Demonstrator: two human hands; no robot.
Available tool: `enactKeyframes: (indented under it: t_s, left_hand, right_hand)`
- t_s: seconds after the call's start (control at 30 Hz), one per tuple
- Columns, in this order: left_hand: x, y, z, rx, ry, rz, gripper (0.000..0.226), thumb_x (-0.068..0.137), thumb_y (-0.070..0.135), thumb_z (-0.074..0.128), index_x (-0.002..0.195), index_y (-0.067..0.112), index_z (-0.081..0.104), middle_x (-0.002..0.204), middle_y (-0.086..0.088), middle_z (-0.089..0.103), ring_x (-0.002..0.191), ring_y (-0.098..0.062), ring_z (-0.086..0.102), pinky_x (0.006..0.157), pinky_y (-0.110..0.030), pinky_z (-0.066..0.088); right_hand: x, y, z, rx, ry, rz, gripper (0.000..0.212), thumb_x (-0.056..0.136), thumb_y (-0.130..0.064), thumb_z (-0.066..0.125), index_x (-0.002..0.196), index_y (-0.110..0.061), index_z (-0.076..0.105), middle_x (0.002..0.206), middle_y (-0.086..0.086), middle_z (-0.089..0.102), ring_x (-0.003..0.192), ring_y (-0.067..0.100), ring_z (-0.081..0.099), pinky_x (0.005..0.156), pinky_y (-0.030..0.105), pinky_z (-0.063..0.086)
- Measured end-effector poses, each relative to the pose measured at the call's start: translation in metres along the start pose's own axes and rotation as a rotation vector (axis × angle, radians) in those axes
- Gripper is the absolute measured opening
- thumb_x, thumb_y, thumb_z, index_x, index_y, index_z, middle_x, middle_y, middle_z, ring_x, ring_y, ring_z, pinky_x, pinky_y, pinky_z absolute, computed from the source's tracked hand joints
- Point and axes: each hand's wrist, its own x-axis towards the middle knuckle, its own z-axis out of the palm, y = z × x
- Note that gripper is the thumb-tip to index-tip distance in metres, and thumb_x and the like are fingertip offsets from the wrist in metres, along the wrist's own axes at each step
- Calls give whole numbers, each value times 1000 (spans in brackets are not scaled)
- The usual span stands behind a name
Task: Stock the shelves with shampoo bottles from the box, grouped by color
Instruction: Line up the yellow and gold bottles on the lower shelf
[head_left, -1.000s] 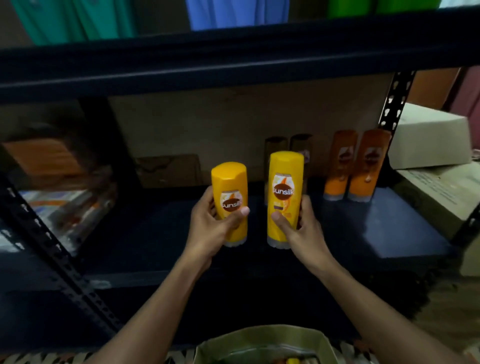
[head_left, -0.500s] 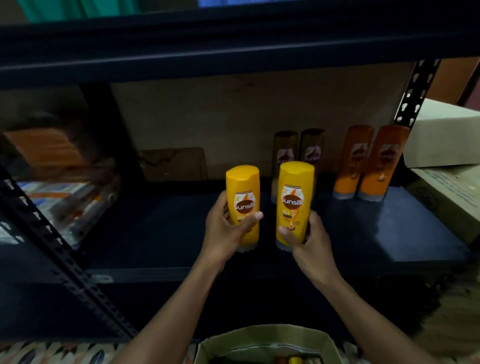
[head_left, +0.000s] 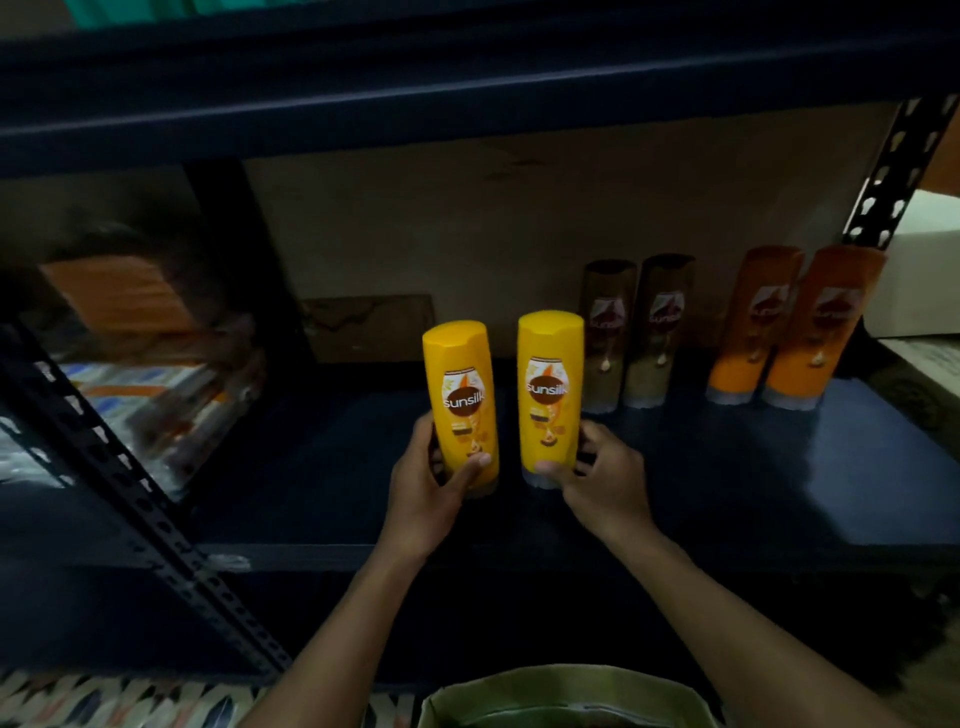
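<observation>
Two yellow shampoo bottles stand upright side by side in the middle of the frame, over the dark shelf (head_left: 779, 467). The left hand (head_left: 423, 499) grips the left yellow bottle (head_left: 462, 405) near its base, thumb across the front and fingers curled behind. The right hand (head_left: 602, 478) grips the right yellow bottle (head_left: 550, 395) low down in the same way — thumb on the front by the clear cap. Whether their bases touch the shelf cannot be told.

Behind them, toward the right, two brown bottles (head_left: 636, 332) stand together against the back wall, and further right two orange bottles (head_left: 795, 327) — each pair grouped by colour. At the bottom centre the rim of the cardboard box (head_left: 561, 691) shows.
</observation>
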Motion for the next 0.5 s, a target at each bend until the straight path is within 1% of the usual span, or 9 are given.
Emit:
enactKeyframes:
  t_s: [0.07, 0.1, 0.17, 0.2, 0.23, 0.27, 0.33, 0.4, 0.5]
  left_hand:
    - [10, -8, -9, 27, 23, -8, 61, 78, 42, 78, 133, 33, 54, 118, 21, 67, 109, 5, 66, 91, -26, 59]
    - [15, -10, -13, 41, 24, -6, 61, 76, 45, 77, 132, 33, 55, 119, 20, 66, 109, 7, 65, 91, -25, 59]
    - [24, -16, -20, 56, 30, 2, 64, 75, 47, 76, 133, 30, 55, 121, 18, 65, 108, 11, 63, 87, -19, 58]
    - [29, -19, -24, 53, 42, 4, 65, 76, 46, 76, 135, 27, 55, 121, 17, 66, 107, 11, 63, 86, -16, 57]
    - [32, -21, -25, 40, 53, 3, 66, 77, 44, 76, 137, 23, 56, 121, 15, 67, 107, 9, 65, 85, -16, 57]
    - [34, -25, -25, 19, 65, 0, 66, 79, 42, 76, 138, 19, 56, 122, 13, 68, 107, 6, 66, 87, -18, 58]
    - [35, -32, -23, -10, 81, -13, 65, 81, 38, 77, 139, 16, 56, 123, 9, 70, 109, -2, 69, 92, -30, 60]
    - [34, -38, -20, -12, 88, -12, 63, 82, 37, 77, 139, 16, 56, 123, 9, 70, 111, -5, 69, 95, -36, 59]
    - [36, -43, -17, -8, 86, 18, 64, 82, 38, 76, 138, 15, 57, 123, 11, 70, 111, -4, 69, 95, -35, 59]
  right_hand:
    - [15, -1, 19, 11, -2, -20, 54, 77, -27, 89, 125, -22, 66, 116, -2, 69, 101, 10, 68, 86, 28, 57]
    - [23, -3, 27, 14, 0, -28, 51, 78, -26, 88, 124, -24, 66, 114, -3, 70, 98, 6, 67, 83, 25, 57]
    - [39, -4, 40, 17, 5, -26, 47, 79, -24, 87, 121, -27, 66, 108, -6, 70, 93, -1, 65, 78, 17, 52]
    - [48, -4, 47, 18, 9, -24, 46, 80, -24, 87, 120, -29, 65, 106, -7, 70, 92, -2, 65, 78, 17, 52]
    - [56, -4, 51, 10, 18, -24, 45, 80, -25, 87, 118, -32, 64, 106, -7, 70, 92, 1, 67, 79, 21, 55]
    - [65, -1, 55, -5, 29, -28, 45, 80, -26, 87, 117, -33, 63, 107, -6, 71, 93, 6, 68, 83, 28, 58]
    - [80, 3, 59, -44, 32, -40, 45, 80, -28, 86, 120, -32, 63, 111, -4, 71, 97, 12, 68, 89, 38, 59]
    - [93, 8, 60, -74, 36, -41, 48, 81, -30, 85, 124, -28, 63, 113, -2, 70, 99, 17, 68, 90, 43, 59]
    - [108, 12, 60, -73, 72, -20, 40, 82, -29, 84, 116, -28, 63, 110, 0, 71, 99, 21, 68, 88, 45, 58]
